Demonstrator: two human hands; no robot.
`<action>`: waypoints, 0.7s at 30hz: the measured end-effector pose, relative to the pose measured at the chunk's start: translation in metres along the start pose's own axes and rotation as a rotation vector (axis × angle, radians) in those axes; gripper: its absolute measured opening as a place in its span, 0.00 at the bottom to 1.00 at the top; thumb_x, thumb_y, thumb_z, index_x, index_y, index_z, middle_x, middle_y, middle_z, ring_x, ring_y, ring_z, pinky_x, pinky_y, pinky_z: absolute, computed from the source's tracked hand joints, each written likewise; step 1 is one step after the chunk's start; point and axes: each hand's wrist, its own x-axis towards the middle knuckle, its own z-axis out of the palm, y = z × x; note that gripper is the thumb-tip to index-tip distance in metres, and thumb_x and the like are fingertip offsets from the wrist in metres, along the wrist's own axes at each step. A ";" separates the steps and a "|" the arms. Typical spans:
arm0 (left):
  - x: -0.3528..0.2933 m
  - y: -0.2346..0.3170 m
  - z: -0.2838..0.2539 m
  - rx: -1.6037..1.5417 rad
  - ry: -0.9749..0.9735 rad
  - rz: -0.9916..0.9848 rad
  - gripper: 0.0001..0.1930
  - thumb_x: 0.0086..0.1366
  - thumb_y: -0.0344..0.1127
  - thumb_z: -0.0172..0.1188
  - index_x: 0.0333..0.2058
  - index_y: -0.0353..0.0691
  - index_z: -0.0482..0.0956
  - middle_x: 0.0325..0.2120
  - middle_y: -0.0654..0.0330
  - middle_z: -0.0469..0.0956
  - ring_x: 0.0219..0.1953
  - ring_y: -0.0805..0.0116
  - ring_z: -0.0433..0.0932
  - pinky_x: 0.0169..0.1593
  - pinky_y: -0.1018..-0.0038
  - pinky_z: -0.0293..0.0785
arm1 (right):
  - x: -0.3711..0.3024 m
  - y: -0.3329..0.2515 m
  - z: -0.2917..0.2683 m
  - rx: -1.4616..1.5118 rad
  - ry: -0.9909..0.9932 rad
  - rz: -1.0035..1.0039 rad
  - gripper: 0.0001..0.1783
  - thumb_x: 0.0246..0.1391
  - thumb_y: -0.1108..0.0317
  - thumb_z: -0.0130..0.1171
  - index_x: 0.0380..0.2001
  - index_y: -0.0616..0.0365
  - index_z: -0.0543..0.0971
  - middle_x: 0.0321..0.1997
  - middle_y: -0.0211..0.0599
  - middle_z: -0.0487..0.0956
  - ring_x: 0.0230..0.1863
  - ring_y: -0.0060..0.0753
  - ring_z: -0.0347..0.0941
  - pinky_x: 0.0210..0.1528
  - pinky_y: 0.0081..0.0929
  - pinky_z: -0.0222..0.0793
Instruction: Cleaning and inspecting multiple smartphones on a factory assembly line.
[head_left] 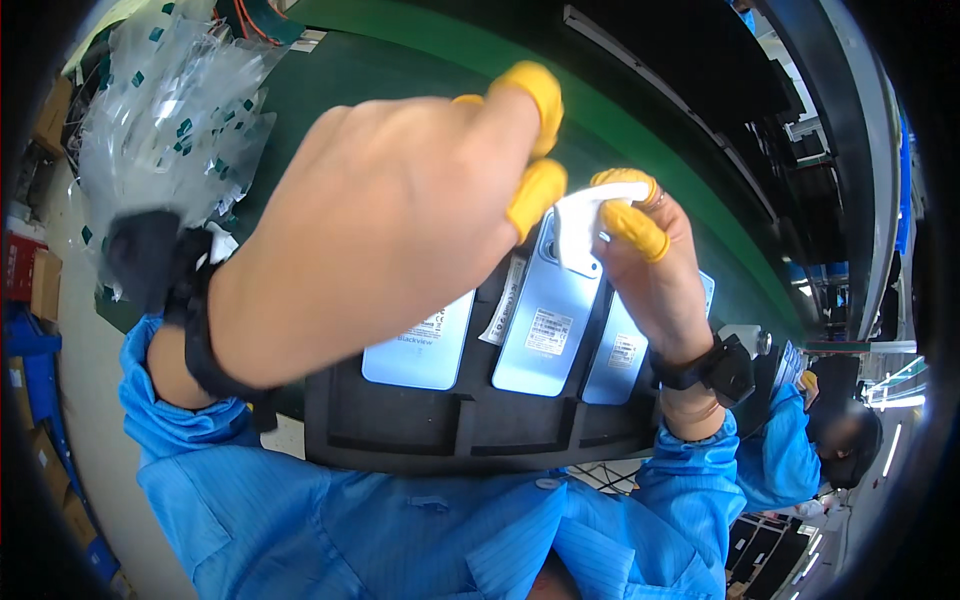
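Note:
My right hand (pixel 655 255) pinches a limp, folded white cloth-like strip (pixel 577 228) between thumb and finger, both in yellow finger cots. The strip hangs over the camera end of the middle light-blue smartphone (pixel 545 325). My left hand (pixel 400 190) is raised left of the strip, its fingers bent. Its yellow-covered thumb and fingertip stand a little apart, with nothing visible between them. Two more light-blue smartphones, one on the left (pixel 415 365) and one on the right (pixel 618 355), lie back up in the black tray (pixel 385 440). My hands partly cover all three phones.
The tray rests at the near side of a green work surface (pixel 345 75). A heap of clear plastic bags (pixel 165 120) lies at the far left. Boxes and blue bins (pixel 35 380) stand farther left. Another person in a blue sleeve (pixel 780 450) is at the right.

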 end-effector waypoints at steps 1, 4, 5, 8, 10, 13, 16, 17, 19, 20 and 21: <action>-0.005 0.004 -0.004 0.289 -0.039 0.037 0.10 0.52 0.35 0.62 0.31 0.37 0.73 0.20 0.56 0.74 0.23 0.59 0.76 0.28 0.69 0.72 | 0.004 0.001 -0.004 -0.074 -0.006 -0.062 0.16 0.49 0.75 0.61 0.43 0.62 0.74 0.41 0.35 0.78 0.42 0.25 0.75 0.47 0.21 0.71; -0.026 0.014 0.000 0.299 -0.362 0.129 0.10 0.52 0.38 0.59 0.27 0.37 0.74 0.18 0.58 0.74 0.21 0.65 0.76 0.25 0.71 0.71 | 0.026 0.003 0.005 -0.443 0.117 -0.162 0.15 0.51 0.74 0.61 0.43 0.64 0.75 0.40 0.36 0.79 0.40 0.24 0.76 0.47 0.20 0.70; -0.033 0.017 0.006 0.259 -0.568 0.158 0.09 0.52 0.38 0.59 0.26 0.37 0.74 0.17 0.58 0.74 0.20 0.66 0.76 0.23 0.73 0.71 | 0.036 0.007 0.009 -0.566 0.123 -0.222 0.15 0.51 0.74 0.60 0.43 0.64 0.75 0.40 0.36 0.79 0.40 0.24 0.76 0.46 0.20 0.70; -0.043 0.027 0.019 0.268 -0.569 0.272 0.06 0.45 0.32 0.58 0.22 0.37 0.74 0.13 0.61 0.72 0.15 0.69 0.74 0.15 0.73 0.67 | 0.061 0.025 0.008 -0.932 0.030 -0.466 0.10 0.48 0.77 0.60 0.36 0.62 0.80 0.36 0.37 0.81 0.38 0.28 0.77 0.43 0.23 0.71; -0.050 0.030 0.019 0.218 -0.580 0.218 0.05 0.45 0.31 0.58 0.22 0.37 0.74 0.12 0.61 0.72 0.14 0.68 0.74 0.15 0.74 0.67 | 0.064 0.029 0.018 -1.120 -0.069 -0.485 0.11 0.44 0.78 0.62 0.34 0.62 0.81 0.36 0.42 0.81 0.37 0.36 0.77 0.42 0.26 0.72; -0.057 0.037 0.023 0.187 -0.594 0.142 0.06 0.44 0.31 0.59 0.22 0.35 0.76 0.10 0.61 0.72 0.13 0.68 0.74 0.15 0.75 0.68 | 0.059 0.030 0.023 -1.129 -0.231 -0.461 0.10 0.42 0.79 0.63 0.33 0.62 0.82 0.36 0.44 0.81 0.36 0.40 0.77 0.40 0.28 0.73; -0.054 0.034 0.028 0.224 -0.651 0.212 0.10 0.44 0.32 0.62 0.26 0.33 0.78 0.13 0.59 0.75 0.15 0.70 0.77 0.17 0.76 0.71 | 0.059 0.024 0.012 -1.188 -0.232 -0.325 0.13 0.42 0.79 0.62 0.35 0.61 0.82 0.40 0.44 0.80 0.37 0.41 0.77 0.42 0.28 0.72; -0.054 0.034 0.028 0.219 -0.653 0.209 0.10 0.44 0.32 0.62 0.26 0.33 0.78 0.13 0.59 0.75 0.15 0.70 0.77 0.17 0.76 0.71 | 0.060 0.025 0.014 -1.187 -0.234 -0.319 0.13 0.42 0.79 0.62 0.35 0.61 0.82 0.40 0.44 0.80 0.37 0.41 0.77 0.42 0.28 0.72; -0.053 0.035 0.026 0.224 -0.656 0.219 0.11 0.44 0.32 0.62 0.27 0.32 0.78 0.12 0.59 0.75 0.15 0.71 0.76 0.17 0.76 0.70 | 0.067 0.029 0.020 -1.130 -0.200 -0.565 0.15 0.40 0.80 0.62 0.36 0.61 0.81 0.40 0.43 0.80 0.38 0.41 0.77 0.45 0.29 0.71; -0.052 0.035 0.026 0.222 -0.660 0.220 0.11 0.44 0.32 0.62 0.27 0.32 0.78 0.12 0.59 0.75 0.15 0.71 0.76 0.17 0.76 0.70 | 0.071 0.029 0.027 -1.240 -0.253 -0.722 0.16 0.39 0.80 0.62 0.36 0.62 0.81 0.39 0.43 0.80 0.37 0.42 0.77 0.47 0.28 0.69; -0.051 0.036 0.025 0.244 -0.674 0.213 0.10 0.45 0.32 0.62 0.27 0.33 0.78 0.12 0.60 0.75 0.14 0.72 0.76 0.17 0.77 0.69 | 0.070 0.035 0.029 -1.278 -0.271 -0.739 0.11 0.37 0.80 0.61 0.30 0.63 0.81 0.32 0.43 0.80 0.33 0.41 0.76 0.49 0.31 0.70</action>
